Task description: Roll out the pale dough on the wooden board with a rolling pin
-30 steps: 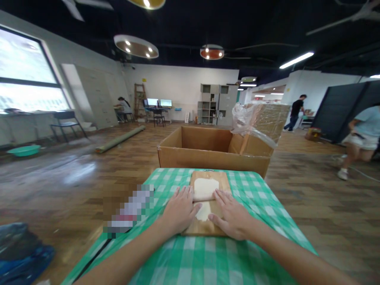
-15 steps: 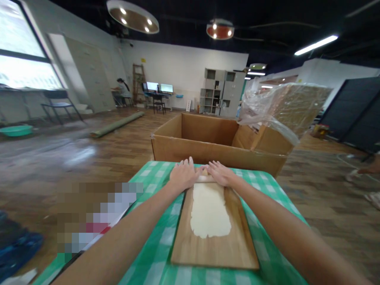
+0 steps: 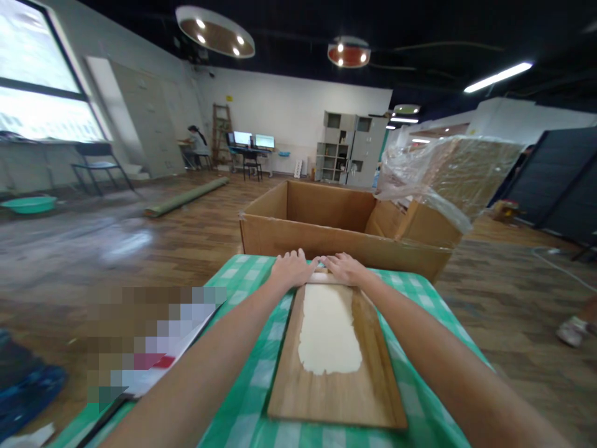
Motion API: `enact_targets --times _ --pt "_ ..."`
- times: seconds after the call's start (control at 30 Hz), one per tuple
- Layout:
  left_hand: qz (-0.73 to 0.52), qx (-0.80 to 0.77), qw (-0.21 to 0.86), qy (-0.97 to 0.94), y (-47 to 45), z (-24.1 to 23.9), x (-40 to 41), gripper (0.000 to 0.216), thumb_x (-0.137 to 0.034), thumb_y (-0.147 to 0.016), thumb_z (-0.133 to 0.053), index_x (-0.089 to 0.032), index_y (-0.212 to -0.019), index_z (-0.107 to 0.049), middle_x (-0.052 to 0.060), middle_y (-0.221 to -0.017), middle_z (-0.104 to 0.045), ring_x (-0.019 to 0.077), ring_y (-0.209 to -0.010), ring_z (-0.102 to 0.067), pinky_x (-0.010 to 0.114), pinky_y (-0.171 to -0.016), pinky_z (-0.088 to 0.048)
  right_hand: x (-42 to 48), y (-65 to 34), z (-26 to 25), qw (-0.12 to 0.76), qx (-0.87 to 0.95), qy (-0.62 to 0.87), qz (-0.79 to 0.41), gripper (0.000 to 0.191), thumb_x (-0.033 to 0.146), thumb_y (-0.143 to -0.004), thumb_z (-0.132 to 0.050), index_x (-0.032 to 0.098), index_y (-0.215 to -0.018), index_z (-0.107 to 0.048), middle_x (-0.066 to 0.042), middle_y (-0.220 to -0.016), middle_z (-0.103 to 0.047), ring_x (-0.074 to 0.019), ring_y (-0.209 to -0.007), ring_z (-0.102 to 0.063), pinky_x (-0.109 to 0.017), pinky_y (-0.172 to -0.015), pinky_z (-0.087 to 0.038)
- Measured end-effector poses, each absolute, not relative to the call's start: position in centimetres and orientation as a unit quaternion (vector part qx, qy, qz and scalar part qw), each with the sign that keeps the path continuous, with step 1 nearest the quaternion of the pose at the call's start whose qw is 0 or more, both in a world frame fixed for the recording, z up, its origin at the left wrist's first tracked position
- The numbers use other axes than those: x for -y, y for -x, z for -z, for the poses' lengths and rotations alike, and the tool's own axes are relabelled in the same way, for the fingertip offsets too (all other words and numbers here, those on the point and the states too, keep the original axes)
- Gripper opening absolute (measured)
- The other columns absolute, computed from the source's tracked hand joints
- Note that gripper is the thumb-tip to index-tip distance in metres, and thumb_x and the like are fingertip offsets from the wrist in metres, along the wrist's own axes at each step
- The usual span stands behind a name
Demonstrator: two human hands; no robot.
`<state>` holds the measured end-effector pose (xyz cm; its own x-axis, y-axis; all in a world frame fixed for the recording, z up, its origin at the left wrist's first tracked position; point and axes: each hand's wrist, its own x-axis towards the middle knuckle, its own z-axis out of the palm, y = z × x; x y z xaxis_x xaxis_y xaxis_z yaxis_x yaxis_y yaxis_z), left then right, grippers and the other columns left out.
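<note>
A wooden rolling pin [image 3: 325, 278] lies across the far end of a wooden board [image 3: 336, 399]. My left hand [image 3: 293, 269] rests over the pin's left part, and my right hand [image 3: 346, 269] covers its right part. The thumbs almost meet at the middle, and the fingers lie over the pin towards the far side. Between the pin and the near part of the board stretches a thin, pale sheet of dough [image 3: 329, 330] with ragged edges. The pin's ends are hidden under my hands.
The board sits on a table with a green checked cloth [image 3: 254, 379]. Just beyond stands a big open cardboard box [image 3: 298, 233], with plastic-wrapped cardboard [image 3: 471, 168] at its right. A person's shoe [image 3: 573, 331] shows at the right. Another person [image 3: 196, 146] sits far back.
The rolling pin has shifted slightly away from me, both hands with it, and my hands are a little closer together. At the right edge, the other person's foot has moved.
</note>
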<state>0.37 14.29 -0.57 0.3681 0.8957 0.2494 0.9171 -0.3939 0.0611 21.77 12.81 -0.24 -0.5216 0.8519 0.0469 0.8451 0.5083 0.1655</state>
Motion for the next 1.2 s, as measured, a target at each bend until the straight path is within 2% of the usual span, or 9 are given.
enact_targets --times 0.17,0.23,0.4,0.63,0.77,0.9,1.07,1.13,1.2 --pt "0.136 0.541 0.089 0.825 0.2 -0.3 -9.4 0.069 -0.058 -0.107 -0.029 -0.007 -0.145 -0.056 0.027 -0.133 -0.066 0.0398 -0.129 -0.06 0.054 -0.106 -0.043 -7.5 -20.8 -0.3 -0.016 -0.846 -0.526 -0.087 0.054 0.041 -0.113 -0.024 0.022 -0.158 -0.048 -0.016 -0.159 -0.052 -0.0295 -0.148 -0.046 -0.052 -0.123 -0.029" --pt "0.14 0.532 0.091 0.83 0.5 -0.5 -7.4 0.064 -0.056 -0.108 -0.031 -0.01 -0.143 -0.058 0.026 -0.132 -0.067 0.0392 -0.13 -0.06 0.054 -0.107 -0.043 -5.3 -20.3 -0.5 -0.034 -0.821 -0.566 -0.058 0.062 0.05 -0.113 -0.019 0.017 -0.157 -0.048 -0.018 -0.16 -0.05 -0.0309 -0.152 -0.041 -0.052 -0.124 -0.028" --pt "0.154 0.513 0.08 0.841 1.7 -0.6 -3.0 0.063 -0.057 -0.107 -0.03 -0.014 -0.144 -0.058 0.023 -0.136 -0.067 0.0379 -0.129 -0.06 0.054 -0.108 -0.042 0.3 -19.0 -1.1 -0.082 -0.791 -0.606 0.015 0.089 0.067 -0.108 -0.01 0.0 -0.161 -0.037 -0.024 -0.168 -0.033 -0.0326 -0.159 -0.025 -0.051 -0.127 -0.023" --pt "0.157 0.483 0.087 0.857 4.8 0.6 4.3 0.067 -0.059 -0.106 -0.032 -0.015 -0.152 -0.052 0.017 -0.16 -0.051 0.0343 -0.151 -0.043 0.054 -0.127 -0.025 9.5 -18.2 -0.8 -0.111 -0.813 -0.571 0.042 0.094 0.074 -0.104 -0.023 0.005 -0.167 -0.023 -0.021 -0.172 -0.022 -0.0337 -0.162 -0.016 -0.054 -0.129 -0.017" --pt "0.153 0.451 0.068 0.877 6.9 -0.1 7.1 0.063 -0.056 -0.106 -0.035 -0.018 -0.153 -0.051 0.014 -0.16 -0.052 0.0321 -0.15 -0.044 0.053 -0.128 -0.025 13.1 -18.5 -0.9 -0.121 -0.829 -0.543 0.057 0.095 0.076 -0.103 -0.025 0.008 -0.168 -0.022 -0.019 -0.173 -0.019 -0.0333 -0.162 -0.014 -0.054 -0.13 -0.016" --pt "0.141 0.451 0.059 0.879 7.4 -0.2 7.0 0.06 -0.053 -0.106 -0.035 -0.018 -0.152 -0.053 0.014 -0.156 -0.056 0.0315 -0.147 -0.049 0.052 -0.127 -0.027 13.3 -18.9 -0.9 -0.125 -0.836 -0.53 0.067 0.096 0.078 -0.102 -0.027 0.008 -0.168 -0.023 -0.018 -0.174 -0.019 -0.0325 -0.162 -0.015 -0.051 -0.131 -0.016" --pt "0.148 0.497 0.086 0.851 5.3 0.8 2.9 0.071 -0.059 -0.105 -0.033 -0.012 -0.155 -0.049 0.02 -0.16 -0.049 0.0383 -0.152 -0.041 0.063 -0.127 -0.018 7.9 -18.9 -0.7 -0.123 -0.824 -0.551 0.046 0.093 0.073 -0.105 -0.021 0.002 -0.165 -0.029 -0.023 -0.171 -0.027 -0.0323 -0.16 -0.021 -0.049 -0.13 -0.017" --pt "0.157 0.502 0.099 0.844 4.3 0.9 0.5 0.07 -0.06 -0.106 -0.031 -0.011 -0.152 -0.053 0.021 -0.154 -0.056 0.0388 -0.146 -0.048 0.063 -0.126 -0.018 4.7 -18.9 -0.7 -0.113 -0.821 -0.559 0.027 0.086 0.067 -0.108 -0.021 0.002 -0.163 -0.034 -0.024 -0.169 -0.032 -0.0317 -0.158 -0.027 -0.049 -0.129 -0.021" --pt "0.149 0.515 0.099 0.838 3.4 0.6 -1.9 0.07 -0.061 -0.106 -0.028 -0.012 -0.147 -0.057 0.022 -0.145 -0.064 0.0393 -0.138 -0.055 0.063 -0.125 -0.021 1.5 -18.9 -0.8 -0.093 -0.822 -0.562 -0.004 0.071 0.055 -0.112 -0.021 0.006 -0.157 -0.046 -0.023 -0.164 -0.043 -0.032 -0.155 -0.035 -0.05 -0.127 -0.027"
